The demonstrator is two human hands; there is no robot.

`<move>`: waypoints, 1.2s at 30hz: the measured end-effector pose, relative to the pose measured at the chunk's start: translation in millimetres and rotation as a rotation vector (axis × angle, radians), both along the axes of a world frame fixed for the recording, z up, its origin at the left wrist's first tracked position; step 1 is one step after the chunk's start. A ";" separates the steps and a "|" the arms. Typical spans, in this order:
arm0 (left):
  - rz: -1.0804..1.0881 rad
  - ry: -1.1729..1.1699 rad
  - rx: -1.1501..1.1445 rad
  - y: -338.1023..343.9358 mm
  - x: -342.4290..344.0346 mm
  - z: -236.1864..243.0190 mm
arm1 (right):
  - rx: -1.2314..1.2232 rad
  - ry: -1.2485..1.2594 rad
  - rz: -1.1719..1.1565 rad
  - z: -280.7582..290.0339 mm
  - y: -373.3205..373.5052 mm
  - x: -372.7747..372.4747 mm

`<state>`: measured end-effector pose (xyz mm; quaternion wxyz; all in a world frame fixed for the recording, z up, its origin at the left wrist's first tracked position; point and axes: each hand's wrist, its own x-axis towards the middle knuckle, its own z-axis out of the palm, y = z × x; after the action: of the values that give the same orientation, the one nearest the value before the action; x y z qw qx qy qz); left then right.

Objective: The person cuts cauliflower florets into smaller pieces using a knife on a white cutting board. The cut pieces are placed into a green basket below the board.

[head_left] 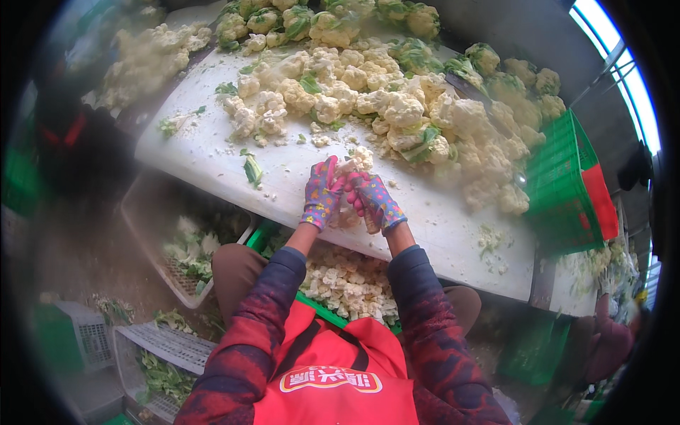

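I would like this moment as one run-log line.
Left gloved hand: holds cauliflower piece | right gloved hand: against same piece | white tabletop: cauliflower heap | green crate below: small florets

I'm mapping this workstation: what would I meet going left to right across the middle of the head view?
White plastic crate holding light-green leaves, left hand in a purple floral glove, right hand in a matching glove, green slatted plastic crate.

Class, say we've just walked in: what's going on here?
A person's gloved left hand and right hand hold a cauliflower piece between them, over the near part of a white table. Beyond it lies a big heap of cauliflower. Below the table's edge, a green crate holds many small florets.
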<state>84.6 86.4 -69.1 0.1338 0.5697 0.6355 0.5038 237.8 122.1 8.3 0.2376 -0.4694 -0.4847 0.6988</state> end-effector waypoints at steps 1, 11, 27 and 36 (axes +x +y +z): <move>-0.015 -0.021 -0.017 -1.1 -1.5 -0.2 | -0.018 -0.013 -0.007 -0.7 0.7 -0.1; -0.024 -0.124 -0.104 -33.3 -7.5 46.5 | -0.112 0.083 0.082 16.5 -14.1 11.2; 0.080 0.111 -0.149 -25.9 15.0 60.4 | 1.310 -0.740 -0.050 -8.3 -41.4 36.2; 0.153 0.253 -0.166 -5.6 40.9 62.9 | 1.315 -0.990 0.115 -10.9 -13.4 28.2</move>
<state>125.5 80.8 -6.2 0.0605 0.5656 0.7281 0.3825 266.0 108.7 -2.6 0.1865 -0.4626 -0.8667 -0.0045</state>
